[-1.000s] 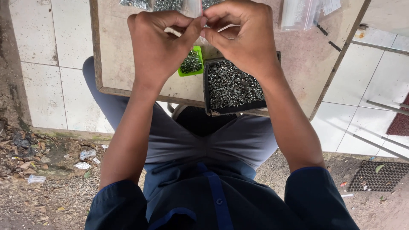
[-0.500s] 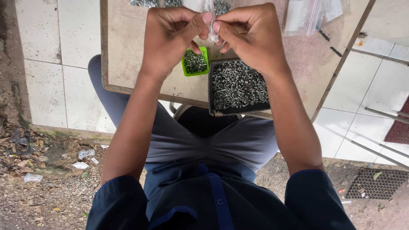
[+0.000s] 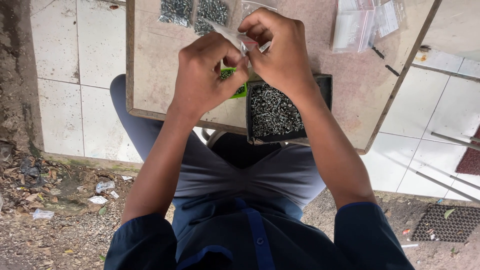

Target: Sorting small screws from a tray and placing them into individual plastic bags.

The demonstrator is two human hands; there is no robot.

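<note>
- Small clear plastic bag (image 3: 239,36) pinched between both hands, held above low wooden table (image 3: 150,65), over the trays.
- Left hand (image 3: 207,75) fingers closed on bag's near edge; right hand (image 3: 280,50) fingers closed on its top.
- Black tray (image 3: 325,85) of small metal screws (image 3: 272,110) at table's near edge, under right wrist.
- Green tray (image 3: 239,92) just left of it, mostly hidden.
- Farther: filled screw bags (image 3: 192,12), empty bags (image 3: 362,25) at right.
</note>
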